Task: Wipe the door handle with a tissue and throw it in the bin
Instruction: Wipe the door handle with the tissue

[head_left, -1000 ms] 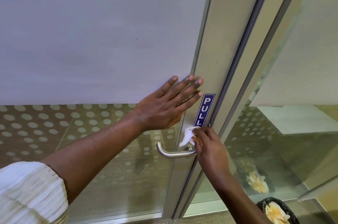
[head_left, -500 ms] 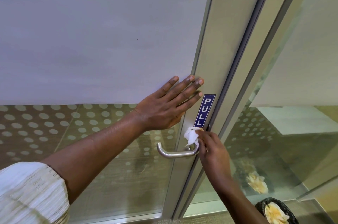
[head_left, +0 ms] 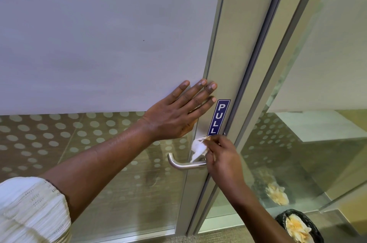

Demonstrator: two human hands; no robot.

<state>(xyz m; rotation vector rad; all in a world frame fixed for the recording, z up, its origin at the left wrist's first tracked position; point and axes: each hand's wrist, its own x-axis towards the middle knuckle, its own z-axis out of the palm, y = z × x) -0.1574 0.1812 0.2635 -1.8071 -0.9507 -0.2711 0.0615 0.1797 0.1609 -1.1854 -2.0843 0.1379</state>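
A brushed metal lever handle [head_left: 181, 164] sticks out of the door's grey frame, below a blue PULL label [head_left: 219, 117]. My right hand [head_left: 223, 160] pinches a crumpled white tissue [head_left: 198, 148] and presses it against the base of the handle, hiding that end of the lever. My left hand [head_left: 178, 113] lies flat on the door with fingers spread, just above and to the left of the handle. A black-lined bin [head_left: 282, 221] stands on the floor at the bottom right, with crumpled yellowish tissue inside.
The door has a frosted upper pane [head_left: 109, 34] and a dotted glass lower pane [head_left: 59, 139]. A fixed glass panel [head_left: 307, 153] to the right reflects the bin. Carpet shows along the bottom edge.
My right hand and the tissue have shifted slightly over the handle's base, with the tissue a little lower and more to the left. My left hand has stayed flat on the door.
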